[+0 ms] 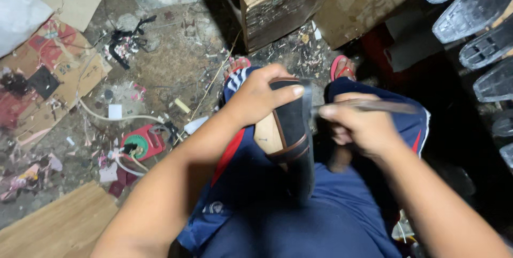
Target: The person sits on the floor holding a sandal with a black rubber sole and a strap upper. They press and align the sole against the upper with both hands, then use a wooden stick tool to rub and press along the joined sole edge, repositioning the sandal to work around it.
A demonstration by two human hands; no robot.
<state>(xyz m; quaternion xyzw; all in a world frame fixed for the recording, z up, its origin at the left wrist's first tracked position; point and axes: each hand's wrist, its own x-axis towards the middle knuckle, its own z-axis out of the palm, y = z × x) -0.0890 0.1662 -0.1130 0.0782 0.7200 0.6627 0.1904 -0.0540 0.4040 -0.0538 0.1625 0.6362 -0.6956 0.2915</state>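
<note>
A black shoe (295, 140) with a tan insole and brown trim rests on my lap, over dark blue shorts. My left hand (260, 96) grips the shoe's toe end from above, thumb along its upper edge. My right hand (363, 127) is closed around a thin blurred tool (368, 106) that points left toward the shoe's edge. The tool's tip is too blurred to make out.
Littered floor with cardboard scraps (48, 71), a small red device (140, 143) with white cable, a wooden board (59, 226) at lower left, a wooden crate (278, 1) ahead. Several black shoe soles (475, 17) are stacked at right. My feet wear red sandals (342, 66).
</note>
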